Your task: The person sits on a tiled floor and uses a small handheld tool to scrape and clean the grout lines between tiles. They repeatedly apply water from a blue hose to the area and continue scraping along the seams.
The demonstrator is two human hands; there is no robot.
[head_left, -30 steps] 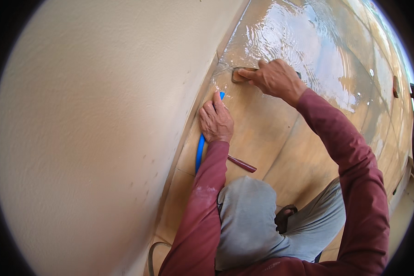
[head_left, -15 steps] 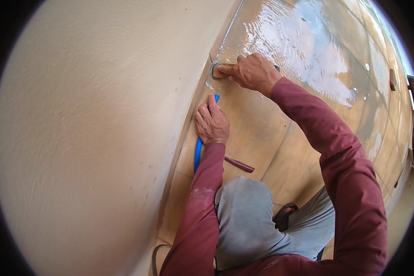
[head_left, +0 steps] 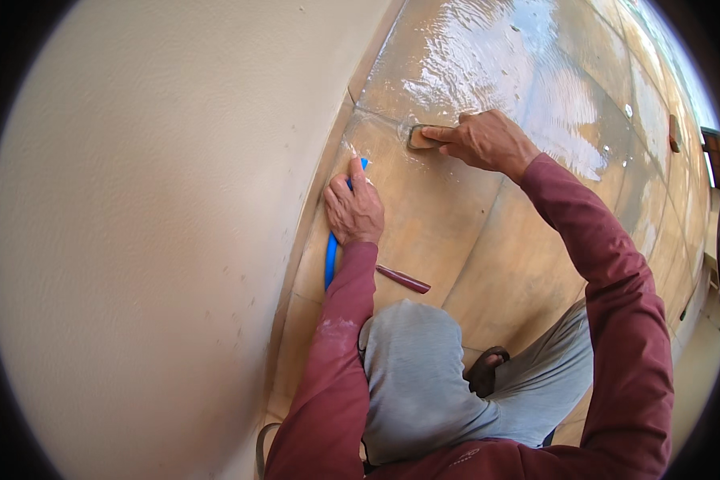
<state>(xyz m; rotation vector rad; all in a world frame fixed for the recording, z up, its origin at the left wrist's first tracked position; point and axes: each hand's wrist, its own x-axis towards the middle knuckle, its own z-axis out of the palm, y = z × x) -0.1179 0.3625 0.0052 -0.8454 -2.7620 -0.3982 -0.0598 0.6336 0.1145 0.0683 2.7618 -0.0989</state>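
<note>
Head view, left to right. Far left: a big cream wall (head_left: pixel 152 240), plain and bumpy. Next, down at the wall's foot, a blue hose (head_left: pixel 330 260), long and thin, running up and down along the edge where wall meets floor. Left hand (head_left: pixel 354 210) flat on top of that hose, fingers together and pointing up toward the wet patch, pressing the hose down rather than gripping around it. Just right of that wrist, a small dark red stick (head_left: pixel 403 279) lying loose on the tan floor tiles (head_left: pixel 488 264), slanted, touching no hand. Lower down, a bent knee in grey trousers (head_left: pixel 412 376) and a dark sandal (head_left: pixel 486 370). Further right and higher up, right hand (head_left: pixel 486 142) with fingers squeezed on a small tan scrubbing pad (head_left: pixel 418 138), pad poking out to the left of the fingertips, sitting right on the tile joint. Pad well above the left hand, right hand much nearer to it. Beyond, shiny wet tiles (head_left: pixel 528 72) with water spread across.
</note>
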